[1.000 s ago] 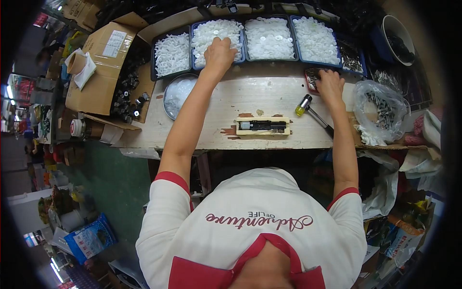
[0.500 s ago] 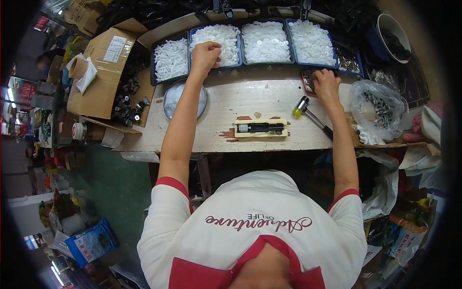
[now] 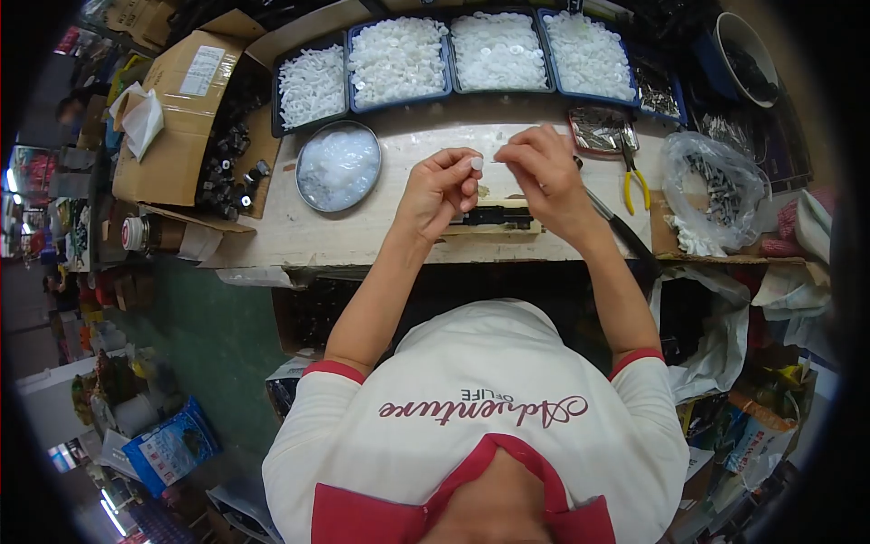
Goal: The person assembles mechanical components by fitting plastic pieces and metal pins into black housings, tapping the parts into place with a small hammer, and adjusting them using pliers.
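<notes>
Nearest, the long black part (image 3: pixel 498 216) already lay in the pale rectangular wooden-looking block (image 3: pixel 489 230), partly hidden. Above it, your left hand (image 3: pixel 435 190) pinched a small white round disc (image 3: pixel 477 163); your right hand (image 3: pixel 550 181), fingertips together, seemed to grip a thin pale pin (image 3: pixel 496 162). Disc and pin were apart, neither fitted. Beyond lay loose white plastic pieces (image 3: pixel 498 54).

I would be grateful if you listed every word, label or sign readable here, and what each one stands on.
"Adventure" – on the white polo shirt.
"OF LIFE" – beside it, on the same shirt.
Too small or blurred to read: the white label on the cardboard box, and the print on the blue bag and the orange-and-white bag.
</notes>
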{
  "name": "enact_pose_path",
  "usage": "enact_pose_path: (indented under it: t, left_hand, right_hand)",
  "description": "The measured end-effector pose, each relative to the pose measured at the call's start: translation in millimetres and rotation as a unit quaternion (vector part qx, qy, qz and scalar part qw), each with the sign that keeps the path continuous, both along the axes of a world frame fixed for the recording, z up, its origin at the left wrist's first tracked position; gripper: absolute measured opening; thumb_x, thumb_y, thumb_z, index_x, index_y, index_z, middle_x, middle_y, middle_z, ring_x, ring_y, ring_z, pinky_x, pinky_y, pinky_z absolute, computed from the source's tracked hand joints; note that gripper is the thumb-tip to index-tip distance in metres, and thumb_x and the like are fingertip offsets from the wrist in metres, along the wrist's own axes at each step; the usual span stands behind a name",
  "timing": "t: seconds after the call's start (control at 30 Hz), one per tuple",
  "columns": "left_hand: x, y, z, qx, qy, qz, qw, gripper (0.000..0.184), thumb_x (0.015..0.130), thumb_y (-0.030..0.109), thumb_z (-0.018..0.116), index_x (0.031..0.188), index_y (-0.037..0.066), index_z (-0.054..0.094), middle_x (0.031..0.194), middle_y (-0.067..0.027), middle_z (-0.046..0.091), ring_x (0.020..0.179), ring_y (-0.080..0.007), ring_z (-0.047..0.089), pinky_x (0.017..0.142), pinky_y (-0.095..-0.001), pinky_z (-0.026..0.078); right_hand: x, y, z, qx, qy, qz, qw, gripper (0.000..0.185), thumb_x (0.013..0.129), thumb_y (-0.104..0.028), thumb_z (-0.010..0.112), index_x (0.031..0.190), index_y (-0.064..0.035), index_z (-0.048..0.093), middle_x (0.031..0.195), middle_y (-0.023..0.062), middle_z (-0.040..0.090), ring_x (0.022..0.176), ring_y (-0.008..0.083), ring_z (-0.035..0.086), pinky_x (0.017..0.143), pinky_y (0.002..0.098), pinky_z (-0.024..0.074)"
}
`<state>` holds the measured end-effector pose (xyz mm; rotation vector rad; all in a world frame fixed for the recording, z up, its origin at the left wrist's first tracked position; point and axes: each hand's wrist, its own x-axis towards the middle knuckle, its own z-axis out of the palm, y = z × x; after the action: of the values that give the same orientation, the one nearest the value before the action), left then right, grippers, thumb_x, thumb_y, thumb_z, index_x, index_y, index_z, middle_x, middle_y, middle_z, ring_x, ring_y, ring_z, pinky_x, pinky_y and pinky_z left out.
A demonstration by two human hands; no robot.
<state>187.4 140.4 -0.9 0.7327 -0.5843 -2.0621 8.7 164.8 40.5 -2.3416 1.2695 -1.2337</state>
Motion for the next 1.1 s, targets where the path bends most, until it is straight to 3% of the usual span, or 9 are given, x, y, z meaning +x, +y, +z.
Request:
enact_pose_path:
  t: [0.53,0.6,0.8,1.1]
  left_hand:
    - [-1,20,2,-0.040,-0.026,0.014,0.999,0.013,0.086,0.006,0.055,0.094,-0.003,0.058,0.077,-0.0088,0.059,0.058,-0.0119,0.056,0.046,-0.0249,0.048]
    - [1,25,1,-0.057,-0.008,0.003,0.998,0.013,0.085,0.004,0.056,0.095,-0.003,0.057,0.078,-0.0100,0.060,0.062,-0.0129,0.058,0.049,-0.0258,0.051]
    - [5,39,3,-0.091,-0.014,0.043,0.995,0.020,0.084,0.001,0.056,0.103,-0.002,0.057,0.082,-0.0111,0.061,0.063,-0.0135,0.060,0.052,-0.0269,0.054]
    - [2,47,-12,-0.121,-0.009,0.076,0.990,0.022,0.083,0.003,0.058,0.104,-0.002,0.057,0.082,-0.0089,0.061,0.063,-0.0119,0.059,0.049,-0.0247,0.052]
  right_hand:
    - [12,6,2,-0.049,0.128,0.014,0.990,0.022,0.067,0.002,0.057,0.086,-0.0083,0.060,0.082,0.0031,0.053,0.083,0.0201,0.049,0.076,0.0349,0.0314]
    - [14,4,0,-0.017,0.079,0.055,0.995,0.019,0.069,0.001,0.058,0.086,-0.0084,0.060,0.081,0.0021,0.054,0.081,0.0198,0.050,0.075,0.0348,0.0319]
    - [16,5,-17,0.069,-0.068,0.028,0.995,0.008,0.076,-0.007,0.062,0.083,-0.0078,0.059,0.081,0.0020,0.057,0.079,0.0202,0.052,0.073,0.0318,0.0331]
    - [34,20,-40,0.088,-0.161,0.008,0.983,0.007,0.075,-0.007,0.062,0.079,-0.0061,0.056,0.079,0.0045,0.054,0.078,0.0221,0.050,0.071,0.0322,0.0334]
